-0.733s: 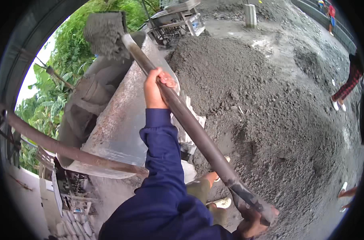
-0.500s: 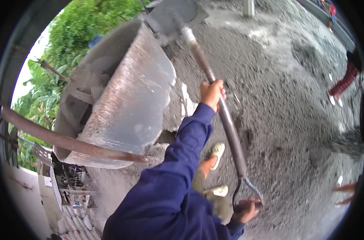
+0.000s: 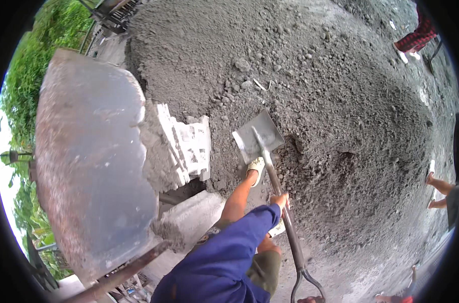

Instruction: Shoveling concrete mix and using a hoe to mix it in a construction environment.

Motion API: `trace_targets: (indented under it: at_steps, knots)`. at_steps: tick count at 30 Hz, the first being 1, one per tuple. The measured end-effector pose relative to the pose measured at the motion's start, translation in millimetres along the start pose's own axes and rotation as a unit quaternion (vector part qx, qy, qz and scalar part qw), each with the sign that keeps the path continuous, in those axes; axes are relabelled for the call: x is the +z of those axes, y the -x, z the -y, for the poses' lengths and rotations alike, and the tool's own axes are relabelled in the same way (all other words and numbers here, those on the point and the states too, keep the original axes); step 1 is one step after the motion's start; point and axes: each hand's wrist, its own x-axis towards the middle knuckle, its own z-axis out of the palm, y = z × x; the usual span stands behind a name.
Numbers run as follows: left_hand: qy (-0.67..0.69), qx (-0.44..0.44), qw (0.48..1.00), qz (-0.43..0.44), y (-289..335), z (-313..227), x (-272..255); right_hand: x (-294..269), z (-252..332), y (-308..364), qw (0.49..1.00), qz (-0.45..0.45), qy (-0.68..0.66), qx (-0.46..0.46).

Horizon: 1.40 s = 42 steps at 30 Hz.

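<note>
Shovel [image 3: 259, 139]: dull grey metal blade, smooth dark shaft. Right of it, gravel pile [image 3: 340, 101]: rough, matt, grainy. Left of it, wheelbarrow [image 3: 88, 161]: rusty, cement-crusted metal. Sleeve [image 3: 229, 252]: blue cloth.

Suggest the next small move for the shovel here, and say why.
Probably push the shovel blade down into the grey sand pile. The blade looks empty and rests at the pile's edge, the left hand grips mid-shaft, the right hand is at the handle, and the wheelbarrow beside it looks empty.
</note>
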Motion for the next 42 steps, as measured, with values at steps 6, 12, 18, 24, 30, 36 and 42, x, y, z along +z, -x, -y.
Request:
trace_targets:
  at_steps: [6,12,18,24,30,36,42]
  knots:
    - [0.005,-0.053,0.998,-0.012,-128.1,-73.1,-19.1,133.7,-10.0,-52.4,0.994,-0.015,0.105,0.034]
    - [0.003,0.061,0.995,-0.073,-217.5,-184.0,-23.2,239.7,-120.5,-165.6,0.994,0.013,-0.021,0.103]
    - [0.004,0.085,0.995,-0.053,-272.6,-214.1,-32.2,269.1,-174.5,-225.7,0.995,0.040,-0.093,-0.008]
    - [0.067,0.114,0.991,-0.024,-164.2,-232.0,-25.1,224.6,-163.0,-225.6,0.979,0.116,-0.168,0.007]
    - [0.024,0.279,0.960,0.002,115.3,-333.3,-63.2,192.7,-99.0,-85.4,0.898,0.352,-0.262,0.034]
    - [0.026,0.466,0.872,0.147,379.3,-394.6,-73.2,153.9,70.4,78.0,0.791,0.505,-0.345,-0.005]
    - [0.105,0.559,0.767,0.296,545.4,-364.4,-118.3,92.1,113.8,101.9,0.754,0.545,-0.259,-0.261]
